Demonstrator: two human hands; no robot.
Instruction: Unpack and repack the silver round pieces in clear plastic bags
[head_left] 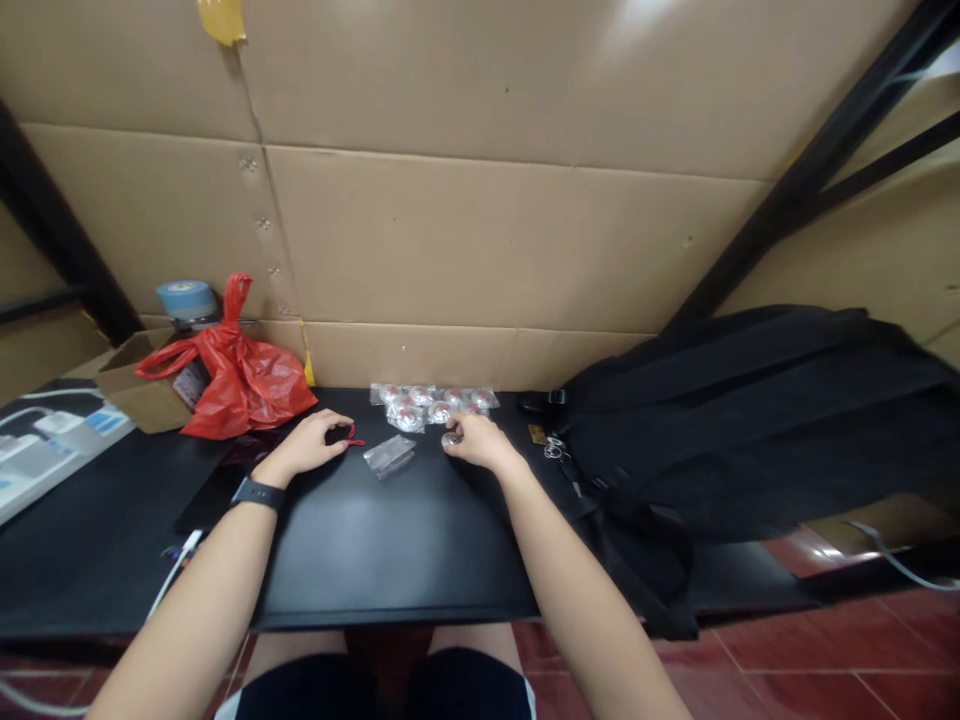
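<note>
My left hand (315, 442), with a dark watch on the wrist, rests on the black table with its thumb and fingers curled around a short red cord (355, 441). In my right hand (480, 441) a small round shiny piece (450, 439) is pinched between thumb and fingers; its exact kind is too small to tell. An empty-looking clear plastic bag (390, 456) lies flat between both hands. Just beyond my right hand are several small clear packets (409, 416), each with a round silvery, red-centred piece inside.
A red plastic bag (251, 385), an open cardboard box (142, 385) and a blue-lidded jar (187, 298) stand at the left, by a white power strip (67, 450). A black backpack (750, 430) covers the right side, with keys (554, 448) beside it. Cardboard (465, 240) walls the back.
</note>
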